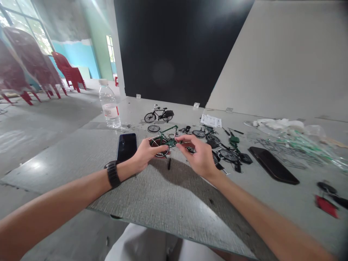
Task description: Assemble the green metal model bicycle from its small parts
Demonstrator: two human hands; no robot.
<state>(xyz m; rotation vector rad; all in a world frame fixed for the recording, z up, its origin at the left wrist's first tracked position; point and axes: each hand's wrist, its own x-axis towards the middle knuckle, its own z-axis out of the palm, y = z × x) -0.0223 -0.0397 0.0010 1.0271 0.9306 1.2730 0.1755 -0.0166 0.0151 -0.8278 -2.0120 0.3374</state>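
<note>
My left hand [148,154] grips a green miniature bicycle frame [165,139] with one spoked wheel [159,146] fitted, and its fingers partly cover that wheel. My right hand [197,154] pinches the front of the same frame between thumb and fingers. A small black rod [169,164] stands on the grey board [163,192] just below my hands. Beyond them is a finished black model bicycle [159,115]. A loose model wheel [153,128] lies near it, and more wheels and green and black parts [228,152] are spread to the right.
A black phone [126,146] lies left of my hands, and a larger one [273,165] lies right. A plastic water bottle [109,105] stands at the far left. Paper sheets [210,120] and clear plastic bags [293,141] lie behind. Red plastic chairs [69,70] stand beyond the board.
</note>
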